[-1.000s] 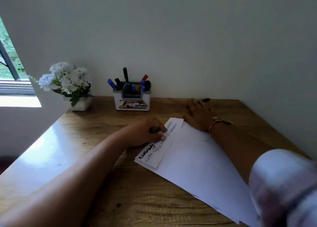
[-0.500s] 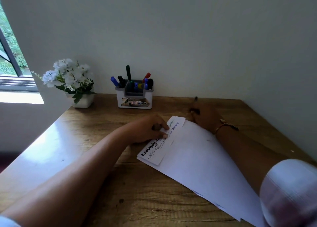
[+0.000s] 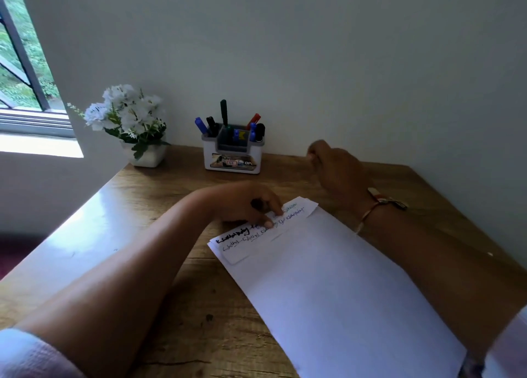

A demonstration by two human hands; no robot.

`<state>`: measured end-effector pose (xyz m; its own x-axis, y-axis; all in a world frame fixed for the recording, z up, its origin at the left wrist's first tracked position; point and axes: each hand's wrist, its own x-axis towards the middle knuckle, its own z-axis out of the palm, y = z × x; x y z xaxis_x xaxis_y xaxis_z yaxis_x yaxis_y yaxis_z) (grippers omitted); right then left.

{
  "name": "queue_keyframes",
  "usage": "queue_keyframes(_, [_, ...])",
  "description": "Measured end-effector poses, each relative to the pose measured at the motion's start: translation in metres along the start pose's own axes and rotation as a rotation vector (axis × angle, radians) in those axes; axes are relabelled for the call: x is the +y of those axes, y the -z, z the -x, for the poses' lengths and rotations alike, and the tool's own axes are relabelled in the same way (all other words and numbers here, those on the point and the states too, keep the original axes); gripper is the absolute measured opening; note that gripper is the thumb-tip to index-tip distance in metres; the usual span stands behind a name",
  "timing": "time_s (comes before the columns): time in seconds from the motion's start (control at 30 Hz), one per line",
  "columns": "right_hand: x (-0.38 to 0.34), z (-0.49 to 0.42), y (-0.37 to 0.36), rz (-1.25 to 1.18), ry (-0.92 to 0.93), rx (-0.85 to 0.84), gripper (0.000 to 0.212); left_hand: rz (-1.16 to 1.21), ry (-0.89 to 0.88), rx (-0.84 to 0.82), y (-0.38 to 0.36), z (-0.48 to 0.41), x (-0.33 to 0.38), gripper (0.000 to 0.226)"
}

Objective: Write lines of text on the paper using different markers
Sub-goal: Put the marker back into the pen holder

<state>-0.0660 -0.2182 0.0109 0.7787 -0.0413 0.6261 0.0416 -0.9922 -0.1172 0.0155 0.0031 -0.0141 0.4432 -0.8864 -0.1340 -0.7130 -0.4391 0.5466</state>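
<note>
White sheets of paper lie slanted on the wooden desk. A top strip carries handwritten lines in black, blue and green. My left hand presses its fingertips on that strip, with a small dark thing, seemingly a marker cap, tucked between thumb and fingers. My right hand is lifted above the desk beyond the paper's far corner. Its fingers are curled, and the black marker it picked up is hidden inside the grip. A white holder with several markers stands at the wall.
A white pot of white flowers stands at the back left beside the window. Walls close the desk at the back and right. My right wrist wears a bracelet. Bare wood lies left of the paper.
My right hand reached a black marker lying at the desk's far side, gripped it and lifted off the desk. My left hand stayed on the paper. The camera moved closer.
</note>
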Motion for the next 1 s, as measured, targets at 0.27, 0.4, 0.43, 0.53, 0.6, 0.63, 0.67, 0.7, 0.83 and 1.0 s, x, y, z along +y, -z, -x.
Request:
queue_keyframes(0.27, [-0.075,0.025,0.018,-0.455,-0.272,-0.431,0.035,0.004,0.013,-0.015,0.005,0.007,0.001,0.036])
queue_keyframes(0.4, [-0.071,0.035,0.006,-0.722,-0.418,-0.482,0.020,0.013,0.032,0.007,0.005,0.008,0.002,0.037])
queue_keyframes(0.43, [-0.069,0.035,0.004,-0.778,-0.427,-0.466,0.019,0.025,0.031,0.013,0.005,0.008,0.001,0.036])
queue_keyframes(0.53, [-0.062,0.036,0.005,-0.887,-0.442,-0.405,0.023,0.072,0.038,0.066,0.003,0.006,-0.002,0.036])
queue_keyframes(0.6, [-0.061,0.036,0.007,-0.917,-0.453,-0.381,0.024,0.120,0.047,0.147,0.003,0.005,-0.001,0.047])
queue_keyframes(0.63, [-0.061,0.036,0.008,-0.943,-0.470,-0.380,0.026,0.168,0.040,0.195,0.002,0.005,0.000,0.052])
queue_keyframes(0.67, [-0.061,0.036,0.009,-0.974,-0.492,-0.386,0.029,0.242,0.021,0.241,0.002,0.004,0.002,0.052])
queue_keyframes(0.7, [-0.061,0.036,0.010,-1.008,-0.515,-0.394,0.031,0.337,-0.007,0.284,0.001,0.005,0.004,0.044])
queue_keyframes(0.83, [-0.060,0.036,0.012,-1.147,-0.553,-0.435,0.032,0.592,-0.069,0.395,0.000,0.009,0.017,0.028])
queue_keyframes(1.0, [-0.058,0.036,0.012,-1.258,-0.558,-0.452,0.030,0.686,-0.094,0.428,-0.003,0.011,0.027,0.042])
